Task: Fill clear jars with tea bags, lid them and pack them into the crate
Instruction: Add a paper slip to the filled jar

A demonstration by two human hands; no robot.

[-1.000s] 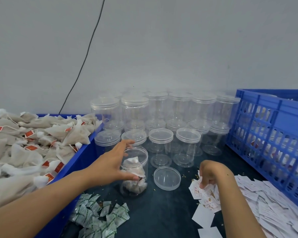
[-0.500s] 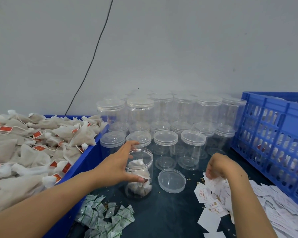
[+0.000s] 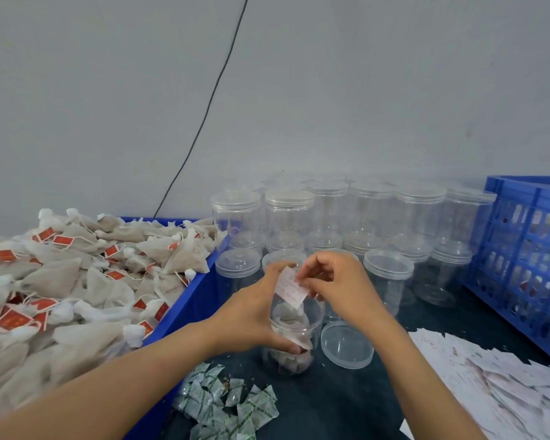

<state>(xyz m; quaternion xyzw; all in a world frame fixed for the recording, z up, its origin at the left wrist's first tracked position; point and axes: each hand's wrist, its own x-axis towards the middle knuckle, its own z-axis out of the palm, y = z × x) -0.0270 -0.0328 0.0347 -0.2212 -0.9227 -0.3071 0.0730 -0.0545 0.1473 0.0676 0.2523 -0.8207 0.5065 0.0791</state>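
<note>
A clear open jar point(image 3: 294, 341) with tea bags inside stands on the dark table. My left hand point(image 3: 254, 312) grips its side, thumb at the front. My right hand point(image 3: 337, 281) pinches a small white paper slip point(image 3: 291, 289) right over the jar's mouth. The jar's clear lid point(image 3: 346, 344) lies flat just to its right. A blue bin of tea bags point(image 3: 77, 281) with red tags fills the left. The blue crate point(image 3: 527, 249) stands at the right edge.
Several empty lidded jars point(image 3: 346, 217) are stacked behind against the wall. A pile of green-white sachets point(image 3: 229, 408) lies near the front. White paper slips point(image 3: 505, 382) are heaped at the right front. A black cable point(image 3: 204, 122) runs down the wall.
My right hand has lifted a paper slip from the pile at the right and brought it left, over the jar's mouth. My left hand has kept its grip on the jar.
</note>
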